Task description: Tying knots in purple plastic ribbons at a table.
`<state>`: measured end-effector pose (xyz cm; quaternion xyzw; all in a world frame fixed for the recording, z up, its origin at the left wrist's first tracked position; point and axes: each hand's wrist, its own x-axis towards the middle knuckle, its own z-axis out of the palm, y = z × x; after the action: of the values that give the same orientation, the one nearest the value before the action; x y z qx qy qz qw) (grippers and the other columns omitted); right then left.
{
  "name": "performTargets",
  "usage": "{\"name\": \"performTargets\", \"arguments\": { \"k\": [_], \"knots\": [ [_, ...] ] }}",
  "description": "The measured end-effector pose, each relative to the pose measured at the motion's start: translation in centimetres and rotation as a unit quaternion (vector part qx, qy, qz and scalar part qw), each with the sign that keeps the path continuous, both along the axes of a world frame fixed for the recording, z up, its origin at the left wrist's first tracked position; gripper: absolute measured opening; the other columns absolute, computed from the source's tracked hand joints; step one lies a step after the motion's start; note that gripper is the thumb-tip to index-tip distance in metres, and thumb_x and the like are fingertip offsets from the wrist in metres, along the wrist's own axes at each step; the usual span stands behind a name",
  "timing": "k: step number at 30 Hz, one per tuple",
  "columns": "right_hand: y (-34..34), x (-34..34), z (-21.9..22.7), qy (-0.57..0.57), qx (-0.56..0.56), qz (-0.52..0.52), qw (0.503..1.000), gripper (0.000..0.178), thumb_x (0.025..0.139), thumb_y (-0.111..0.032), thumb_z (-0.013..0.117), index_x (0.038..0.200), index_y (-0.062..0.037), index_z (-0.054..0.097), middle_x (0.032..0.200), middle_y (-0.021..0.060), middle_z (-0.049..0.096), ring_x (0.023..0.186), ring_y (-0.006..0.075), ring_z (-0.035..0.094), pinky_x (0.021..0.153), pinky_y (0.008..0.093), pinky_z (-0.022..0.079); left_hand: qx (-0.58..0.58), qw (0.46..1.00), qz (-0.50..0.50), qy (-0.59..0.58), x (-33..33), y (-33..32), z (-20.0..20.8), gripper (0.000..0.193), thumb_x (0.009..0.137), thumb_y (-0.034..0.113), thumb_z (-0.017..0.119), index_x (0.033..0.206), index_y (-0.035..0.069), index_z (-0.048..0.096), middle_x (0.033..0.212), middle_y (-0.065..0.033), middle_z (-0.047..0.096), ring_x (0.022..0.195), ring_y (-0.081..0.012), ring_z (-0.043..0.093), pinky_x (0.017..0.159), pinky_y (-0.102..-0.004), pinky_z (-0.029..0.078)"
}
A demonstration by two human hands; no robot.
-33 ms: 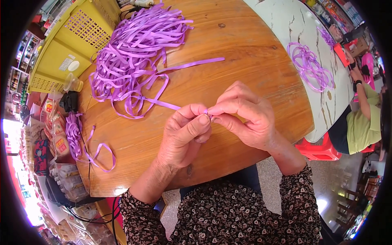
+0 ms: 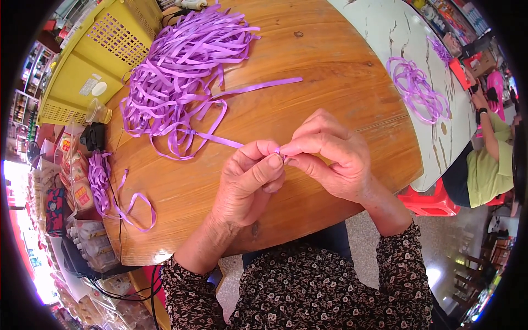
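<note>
Over the near part of the wooden table [image 2: 324, 104], my two hands meet at a purple ribbon [image 2: 225, 141]. Thumb and forefinger of my left hand [image 2: 250, 179] pinch it, and its length runs off leftward to the pile. My right hand [image 2: 333, 157] pinches a small end or fold of the same ribbon between thumb and forefinger, close against the left fingertips. Whether there is a knot between the fingertips is too small to tell. A large tangled pile of purple ribbons [image 2: 187, 66] lies beyond my left hand, one loose tail stretching right.
A yellow plastic basket [image 2: 82, 71] stands at the far left, a clear cup [image 2: 99, 111] beside it. A smaller ribbon bundle [image 2: 99, 181] lies at the left edge. On the white marbled table [image 2: 379, 27] rests another ribbon coil [image 2: 418, 91]. A person [image 2: 489, 165] sits at the right.
</note>
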<state>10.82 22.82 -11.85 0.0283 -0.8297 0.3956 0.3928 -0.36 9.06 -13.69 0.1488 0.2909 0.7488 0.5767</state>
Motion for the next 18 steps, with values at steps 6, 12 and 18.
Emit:
{"name": "performTargets", "arguments": {
  "k": [6, 12, 18],
  "knots": [
    [0.35, 0.02, -0.03, 0.008, 0.036, -0.008, 0.999, 0.02, 0.068, 0.005, 0.072, 0.083, -0.0052, 0.064, 0.078, 0.005, 0.059, 0.069, 0.0185, 0.055, 0.057, 0.0279, 0.044, -0.013, 1.0, -0.015, -0.007, -0.21, 0.18, -0.53, 0.012, 0.088, 0.009, 0.062, 0.098, 0.004, 0.06, 0.082, 0.0014, 0.06, 0.059, -0.0039, 0.04, 0.051, -0.0195, 0.03],
    [0.19, 0.05, -0.32, -0.001, 0.003, 0.008, 1.0, 0.019, 0.066, 0.008, 0.068, 0.079, -0.0037, 0.06, 0.077, 0.0055, 0.058, 0.067, 0.0182, 0.054, 0.058, 0.0278, 0.043, -0.027, 1.0, -0.015, -0.004, -0.16, 0.08, -0.54, 0.011, 0.088, 0.008, 0.062, 0.098, 0.004, 0.061, 0.081, 0.0018, 0.06, 0.058, -0.0035, 0.04, 0.05, -0.0192, 0.03],
    [-0.19, 0.44, -0.78, -0.038, -0.197, 0.104, 0.974, 0.016, 0.072, 0.011, 0.063, 0.081, -0.0014, 0.058, 0.078, 0.0058, 0.056, 0.073, 0.014, 0.052, 0.063, 0.0256, 0.041, -0.015, 1.0, -0.018, 0.009, -0.04, -0.15, -0.21, 0.01, 0.087, 0.006, 0.062, 0.097, 0.004, 0.061, 0.083, 0.002, 0.059, 0.059, -0.0028, 0.04, 0.05, -0.0185, 0.029]
  ]
}}
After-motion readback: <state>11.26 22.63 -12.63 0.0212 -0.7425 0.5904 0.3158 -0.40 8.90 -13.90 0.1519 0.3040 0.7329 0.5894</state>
